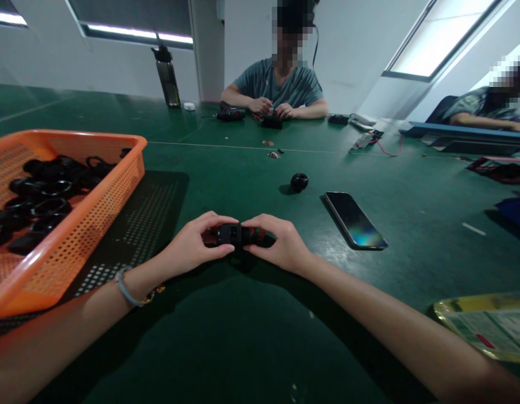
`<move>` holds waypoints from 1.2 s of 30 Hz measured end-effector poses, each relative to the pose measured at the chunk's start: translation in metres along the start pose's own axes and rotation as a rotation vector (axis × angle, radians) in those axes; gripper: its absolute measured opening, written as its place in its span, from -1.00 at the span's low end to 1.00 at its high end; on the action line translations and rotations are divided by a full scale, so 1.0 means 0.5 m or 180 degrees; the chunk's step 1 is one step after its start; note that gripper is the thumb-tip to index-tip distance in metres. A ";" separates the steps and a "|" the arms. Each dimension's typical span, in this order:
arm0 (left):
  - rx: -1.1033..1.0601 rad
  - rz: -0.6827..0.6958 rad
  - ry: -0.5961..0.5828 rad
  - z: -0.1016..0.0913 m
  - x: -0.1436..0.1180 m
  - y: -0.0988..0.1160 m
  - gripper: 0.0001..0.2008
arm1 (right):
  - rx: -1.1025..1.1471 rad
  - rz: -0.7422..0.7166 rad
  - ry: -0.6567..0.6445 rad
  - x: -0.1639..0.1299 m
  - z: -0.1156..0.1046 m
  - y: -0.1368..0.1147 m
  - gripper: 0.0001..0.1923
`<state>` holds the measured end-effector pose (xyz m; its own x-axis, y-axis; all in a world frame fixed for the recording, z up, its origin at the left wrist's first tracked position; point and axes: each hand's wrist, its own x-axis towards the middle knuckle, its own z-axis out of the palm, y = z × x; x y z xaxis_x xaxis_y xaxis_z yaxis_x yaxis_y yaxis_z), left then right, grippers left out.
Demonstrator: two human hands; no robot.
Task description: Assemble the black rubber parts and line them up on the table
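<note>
Gripping one black part [231, 234] between closed left hand [192, 247] and right hand [281, 244], the person appears mid-assembly; steady twisting seems needed next.

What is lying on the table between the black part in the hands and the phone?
In the head view, nothing: the stretch of green table between the black part, held by both hands, and the phone is bare. The small black ring sits farther back.
</note>
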<state>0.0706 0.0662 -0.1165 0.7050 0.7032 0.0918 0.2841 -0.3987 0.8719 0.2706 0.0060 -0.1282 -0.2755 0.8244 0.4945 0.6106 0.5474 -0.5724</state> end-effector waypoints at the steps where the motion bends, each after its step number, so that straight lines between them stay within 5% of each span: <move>1: 0.0002 -0.0003 -0.0005 0.000 0.000 0.000 -0.61 | -0.0019 -0.0040 0.0014 0.000 0.000 0.000 -0.75; 36: -0.0346 -0.0156 -0.0129 -0.002 0.003 0.006 -0.62 | 0.0143 -0.0009 0.0073 -0.004 -0.003 0.002 -0.73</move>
<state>0.0717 0.0667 -0.1135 0.7184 0.6950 0.0300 0.2484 -0.2966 0.9222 0.2728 0.0047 -0.1290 -0.2597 0.8197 0.5106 0.5758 0.5559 -0.5995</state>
